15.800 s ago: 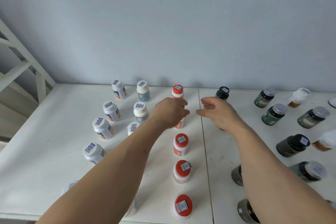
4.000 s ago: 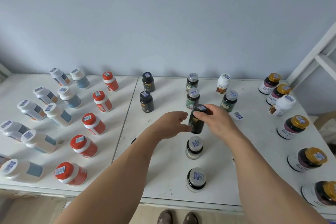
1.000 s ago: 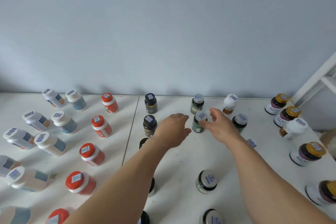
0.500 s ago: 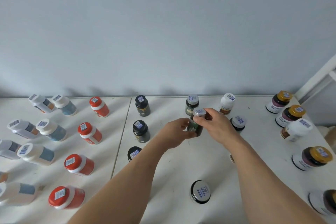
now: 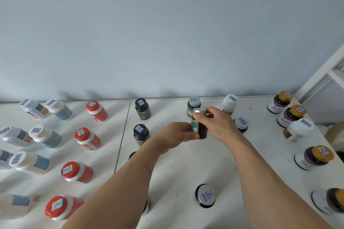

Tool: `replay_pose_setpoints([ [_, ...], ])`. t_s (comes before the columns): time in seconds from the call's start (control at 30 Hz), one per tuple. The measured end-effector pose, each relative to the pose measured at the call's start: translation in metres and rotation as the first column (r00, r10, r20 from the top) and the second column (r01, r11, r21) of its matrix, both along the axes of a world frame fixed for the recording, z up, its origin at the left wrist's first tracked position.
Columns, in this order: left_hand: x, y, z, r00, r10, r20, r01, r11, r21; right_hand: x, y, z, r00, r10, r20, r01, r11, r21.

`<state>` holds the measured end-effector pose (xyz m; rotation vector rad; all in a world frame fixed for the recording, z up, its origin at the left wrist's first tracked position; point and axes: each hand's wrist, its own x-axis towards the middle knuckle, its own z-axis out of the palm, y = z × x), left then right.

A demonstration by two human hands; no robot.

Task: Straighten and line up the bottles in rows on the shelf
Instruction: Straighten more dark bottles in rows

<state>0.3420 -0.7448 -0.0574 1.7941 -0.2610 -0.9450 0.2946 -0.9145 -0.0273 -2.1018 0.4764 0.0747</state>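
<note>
A dark bottle with a green label and a silver cap (image 5: pixel 198 122) is held upright above the white shelf (image 5: pixel 186 165), near its middle. My left hand (image 5: pixel 176 136) grips its lower body from the left. My right hand (image 5: pixel 217 124) holds its cap and upper part from the right. Just behind it stands another silver-capped dark bottle (image 5: pixel 193 105). A silver-capped bottle (image 5: pixel 204 196) stands nearer to me in the same column. Two black-capped bottles (image 5: pixel 142 108) (image 5: pixel 141 134) stand in a column to the left.
Red-capped orange bottles (image 5: pixel 87 138) and white bottles with blue or orange labels (image 5: pixel 46 136) fill the left side in columns. Gold-capped bottles (image 5: pixel 314 157) and white bottles (image 5: pixel 229 104) stand on the right. A grey wall backs the shelf; a white frame (image 5: pixel 323 72) rises at the right.
Both hands closed on the silver-capped green-label bottle, which a second ago stood on the shelf with only my right fingers at it. It has been raised and tipped, so its cap faces away from me.
</note>
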Motion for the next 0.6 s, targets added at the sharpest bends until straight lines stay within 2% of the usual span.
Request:
replay_pose_setpoints([
  [0.1, 0.0, -0.001, 0.003, 1.0, 0.0, 0.028, -0.001, 1.0, 0.01, 0.001, -0.002, -0.002, 1.0, 0.001, 0.016, -0.002, 1.0, 0.013],
  [0.17, 0.003, -0.002, 0.001, 0.983, -0.053, 0.176, 0.028, 0.989, 0.144, 0.001, -0.003, -0.006, 0.999, 0.012, 0.03, -0.012, 1.0, 0.008],
  [0.2, 0.004, -0.003, 0.001, 0.952, -0.13, 0.276, 0.055, 0.964, 0.261, 0.001, -0.004, -0.009, 0.999, 0.02, 0.032, -0.02, 1.0, -0.001],
  [0.27, 0.004, -0.004, 0.002, 0.838, -0.328, 0.437, 0.068, 0.856, 0.513, 0.002, -0.006, -0.018, 0.999, 0.036, 0.015, -0.036, 0.999, -0.014],
  [0.33, 0.005, -0.005, 0.001, 0.697, -0.485, 0.529, 0.04, 0.763, 0.646, 0.002, -0.006, -0.028, 0.999, 0.054, -0.004, -0.054, 0.999, 0.003],
  [0.43, 0.006, -0.004, -0.005, 0.568, -0.573, 0.591, 0.01, 0.723, 0.691, -0.002, -0.004, -0.042, 0.998, 0.059, -0.016, -0.058, 0.997, 0.044],
  [0.6, 0.007, -0.001, -0.009, 0.531, -0.583, 0.614, -0.004, 0.723, 0.691, -0.008, 0.0, -0.046, 0.998, 0.061, -0.006, -0.061, 0.996, 0.059],
])
